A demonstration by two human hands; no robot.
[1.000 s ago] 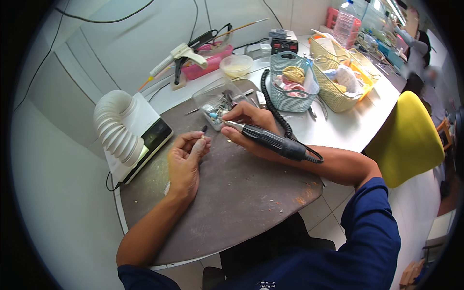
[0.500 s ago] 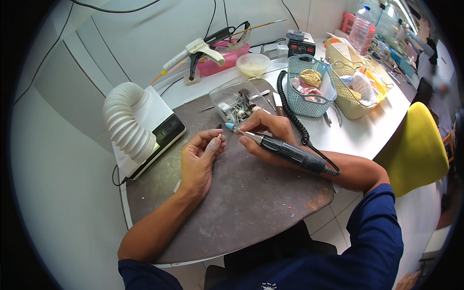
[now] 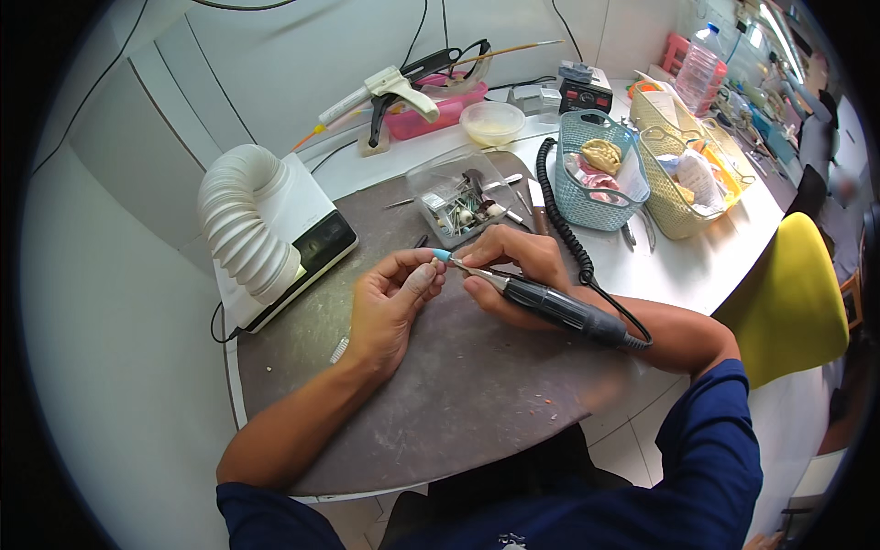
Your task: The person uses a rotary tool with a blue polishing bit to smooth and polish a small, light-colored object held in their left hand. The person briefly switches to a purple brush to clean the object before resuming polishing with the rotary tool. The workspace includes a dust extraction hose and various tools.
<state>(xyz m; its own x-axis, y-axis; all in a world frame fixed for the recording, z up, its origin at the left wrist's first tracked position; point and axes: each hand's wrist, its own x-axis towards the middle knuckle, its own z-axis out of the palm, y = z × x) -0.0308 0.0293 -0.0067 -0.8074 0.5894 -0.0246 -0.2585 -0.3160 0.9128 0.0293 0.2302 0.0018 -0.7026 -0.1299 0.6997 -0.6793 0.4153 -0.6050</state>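
Observation:
My left hand (image 3: 385, 302) is closed in a pinch on a small cream-coloured, tooth-like piece (image 3: 434, 264), mostly covered by thumb and fingertips. Held like a pen, a black and silver rotary handpiece (image 3: 561, 309) lies in my right hand (image 3: 524, 259), its coiled cord trailing off behind. The handpiece's blue pointed tip (image 3: 442, 255) is right at the small piece; whether they touch I cannot tell. Just beyond the hands sits a clear plastic box (image 3: 440, 225) of assorted rotary bits.
A white unit with a ribbed hose (image 3: 240, 229) stands left on the grey mat (image 3: 440, 422). A blue-green basket (image 3: 600, 213) and cream baskets (image 3: 678, 226) are at the right. Further back are a dispensing gun (image 3: 394, 92), a pink tray (image 3: 431, 119) and a knife (image 3: 538, 209).
My left hand has moved slightly right with the small piece, bringing it up to the blue tip. The whole view has shifted a little. Both hands keep their holds.

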